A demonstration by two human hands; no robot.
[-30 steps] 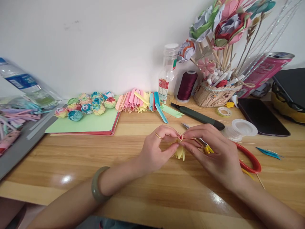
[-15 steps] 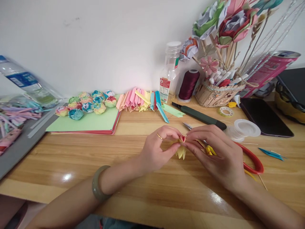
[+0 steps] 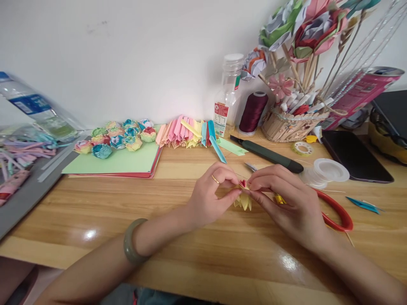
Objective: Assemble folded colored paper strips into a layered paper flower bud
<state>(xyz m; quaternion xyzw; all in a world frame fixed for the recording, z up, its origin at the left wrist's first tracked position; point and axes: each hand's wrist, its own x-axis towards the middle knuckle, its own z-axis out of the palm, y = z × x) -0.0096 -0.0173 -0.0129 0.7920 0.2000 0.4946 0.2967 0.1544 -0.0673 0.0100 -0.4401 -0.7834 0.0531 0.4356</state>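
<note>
Between my two hands is a small folded paper flower (image 3: pixel 244 201), with pale yellow pleats hanging down and a red-pink part at its top. My left hand (image 3: pixel 213 192), wearing a ring, pinches its left side between thumb and fingertips. From the right, my right hand (image 3: pixel 288 203) pinches the other side, thumb below and fingers above. The fingertips cover part of the folds. Scissors with red handles (image 3: pixel 340 214) lie under and beside my right hand, their blade tip showing just beyond it.
Several finished paper flowers sit on green paper (image 3: pixel 92 164) at the back left. Nearby stand folded paper strips (image 3: pixel 181 133), a clear bottle (image 3: pixel 224 110) and dark red thread (image 3: pixel 253 113). A dark green cutter (image 3: pixel 270 156), white spool (image 3: pixel 330 170) and phone (image 3: pixel 356 156) lie to the right.
The pale yellow pleats have shifted slightly and spread a bit to the right, and the red top looks more fanned. Both hands keep their pinch with small finger movements.
</note>
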